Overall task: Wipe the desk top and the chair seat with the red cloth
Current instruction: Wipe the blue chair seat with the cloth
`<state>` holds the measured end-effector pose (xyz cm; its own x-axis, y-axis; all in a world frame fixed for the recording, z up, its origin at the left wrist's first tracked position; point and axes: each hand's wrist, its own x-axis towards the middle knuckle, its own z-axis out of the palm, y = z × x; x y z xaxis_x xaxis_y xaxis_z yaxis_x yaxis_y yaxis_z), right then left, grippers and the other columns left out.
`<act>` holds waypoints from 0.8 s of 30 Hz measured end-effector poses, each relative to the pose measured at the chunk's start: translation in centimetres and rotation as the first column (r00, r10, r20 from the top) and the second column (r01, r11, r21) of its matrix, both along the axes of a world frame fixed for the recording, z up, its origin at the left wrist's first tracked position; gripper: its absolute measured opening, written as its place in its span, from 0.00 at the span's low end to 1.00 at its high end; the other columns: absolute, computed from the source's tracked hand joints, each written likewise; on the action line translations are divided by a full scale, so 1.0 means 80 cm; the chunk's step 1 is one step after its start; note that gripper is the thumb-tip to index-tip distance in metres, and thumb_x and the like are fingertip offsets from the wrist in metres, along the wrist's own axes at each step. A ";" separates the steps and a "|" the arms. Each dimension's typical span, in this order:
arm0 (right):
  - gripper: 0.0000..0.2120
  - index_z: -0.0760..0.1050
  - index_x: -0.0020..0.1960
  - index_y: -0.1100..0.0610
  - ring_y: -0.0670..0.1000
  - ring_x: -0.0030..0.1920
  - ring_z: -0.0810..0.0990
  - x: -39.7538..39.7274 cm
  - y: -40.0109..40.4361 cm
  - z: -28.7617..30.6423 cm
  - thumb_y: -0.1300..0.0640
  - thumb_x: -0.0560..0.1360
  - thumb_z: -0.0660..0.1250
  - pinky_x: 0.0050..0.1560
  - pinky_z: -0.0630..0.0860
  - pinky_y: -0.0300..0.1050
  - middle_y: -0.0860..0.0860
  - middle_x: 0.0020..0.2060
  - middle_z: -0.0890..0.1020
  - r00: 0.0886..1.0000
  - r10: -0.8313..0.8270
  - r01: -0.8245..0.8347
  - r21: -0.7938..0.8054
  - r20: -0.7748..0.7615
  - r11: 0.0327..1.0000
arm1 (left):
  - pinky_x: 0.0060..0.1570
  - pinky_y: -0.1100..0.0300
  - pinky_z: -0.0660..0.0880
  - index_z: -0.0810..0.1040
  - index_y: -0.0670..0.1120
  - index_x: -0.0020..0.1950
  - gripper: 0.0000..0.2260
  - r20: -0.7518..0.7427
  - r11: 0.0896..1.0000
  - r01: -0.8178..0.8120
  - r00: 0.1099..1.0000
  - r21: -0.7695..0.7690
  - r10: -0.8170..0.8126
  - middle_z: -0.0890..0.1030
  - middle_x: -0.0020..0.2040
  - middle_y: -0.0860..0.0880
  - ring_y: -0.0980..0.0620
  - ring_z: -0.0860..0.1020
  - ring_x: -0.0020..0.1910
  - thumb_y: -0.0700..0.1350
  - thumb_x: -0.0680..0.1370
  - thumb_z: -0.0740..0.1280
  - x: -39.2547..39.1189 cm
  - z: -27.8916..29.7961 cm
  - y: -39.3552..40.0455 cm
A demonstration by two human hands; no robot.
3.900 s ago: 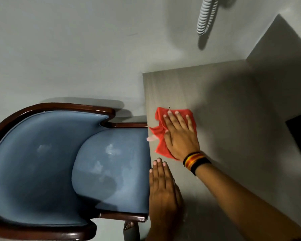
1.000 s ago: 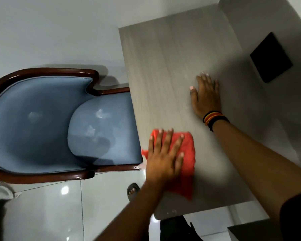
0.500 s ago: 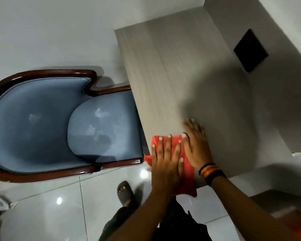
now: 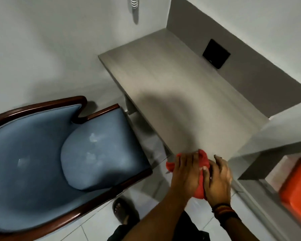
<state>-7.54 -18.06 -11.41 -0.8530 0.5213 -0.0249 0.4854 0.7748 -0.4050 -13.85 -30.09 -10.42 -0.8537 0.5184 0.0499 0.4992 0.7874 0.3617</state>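
The red cloth [image 4: 204, 160] is bunched up between both of my hands, just off the near corner of the grey wood-grain desk top [image 4: 172, 87]. My left hand [image 4: 185, 174] grips its left side. My right hand [image 4: 218, 178], with bands at the wrist, closes on its right side. Most of the cloth is hidden by my fingers. The blue padded chair seat [image 4: 101, 157] with a dark wooden frame lies to the left, apart from my hands.
A black square panel [image 4: 216, 53] sits in the grey back panel behind the desk. An orange object [image 4: 297, 183] rests in a recess at the right. My sandalled foot [image 4: 122, 211] stands on the glossy tiled floor. A coiled white cord [image 4: 134, 2] hangs at the top.
The cloth was flat under my left hand on the desk's near edge; now it is gathered into a bunch between both hands, off the desk corner. The view has swung and pulled back.
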 end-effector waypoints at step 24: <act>0.11 0.79 0.56 0.60 0.59 0.51 0.82 -0.272 -0.344 -0.194 0.64 0.75 0.75 0.42 0.76 0.35 0.58 0.48 0.84 0.964 0.117 0.145 -0.841 0.239 0.522 | 0.63 0.54 0.80 0.83 0.49 0.66 0.18 0.651 0.744 -0.663 0.602 0.086 0.461 0.83 0.62 0.49 0.47 0.83 0.59 0.38 0.76 0.74 -0.290 -0.170 -0.418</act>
